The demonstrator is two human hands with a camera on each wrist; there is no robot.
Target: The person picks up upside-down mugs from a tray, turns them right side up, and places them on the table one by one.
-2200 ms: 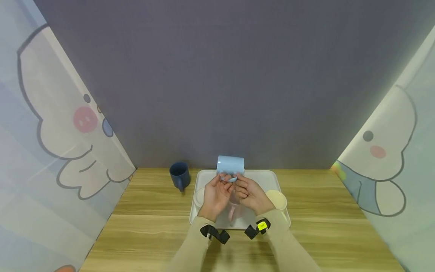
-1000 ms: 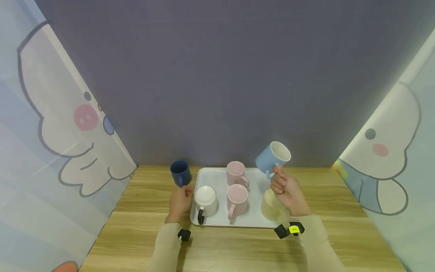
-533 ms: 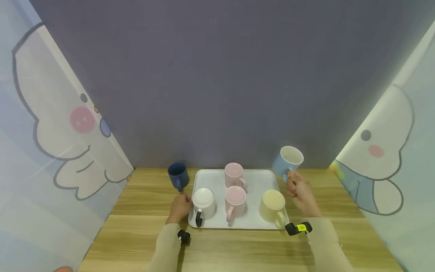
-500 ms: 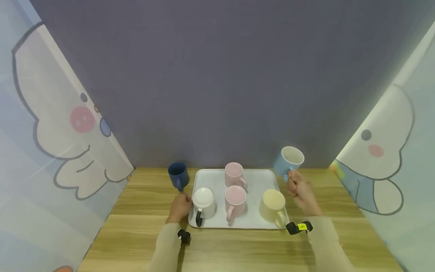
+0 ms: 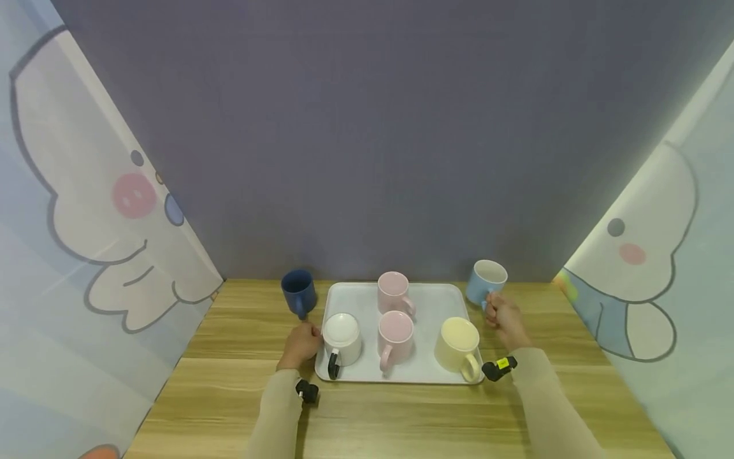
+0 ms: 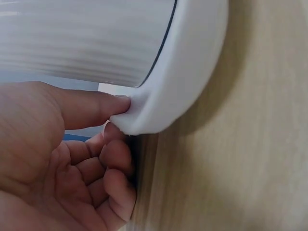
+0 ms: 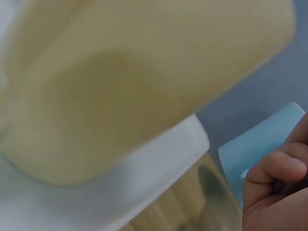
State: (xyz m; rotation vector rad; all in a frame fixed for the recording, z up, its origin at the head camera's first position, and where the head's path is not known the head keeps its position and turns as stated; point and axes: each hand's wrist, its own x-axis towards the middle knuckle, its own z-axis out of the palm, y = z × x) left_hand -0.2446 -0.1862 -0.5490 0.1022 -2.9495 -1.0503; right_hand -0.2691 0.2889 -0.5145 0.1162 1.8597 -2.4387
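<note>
My right hand grips the handle of a light blue mug, its mouth up, just past the tray's back right corner. In the right wrist view this mug is close to the tabletop. My left hand is at the left side of the white tray. There the left wrist view shows the thumb on top of the tray's rim and curled fingers below it. Beside that hand on the tray stands a white mug with a black handle, base up.
Two pink mugs stand mid-tray, one behind the other. A pale yellow mug is at the front right of the tray. Left of the tray a dark blue mug stands upright. A grey panel rises behind the table.
The light blue mug went from lying sideways in both hands above the tray to mouth-up in my right hand, moved right and lowered. My left hand let go and took the tray's left edge.
</note>
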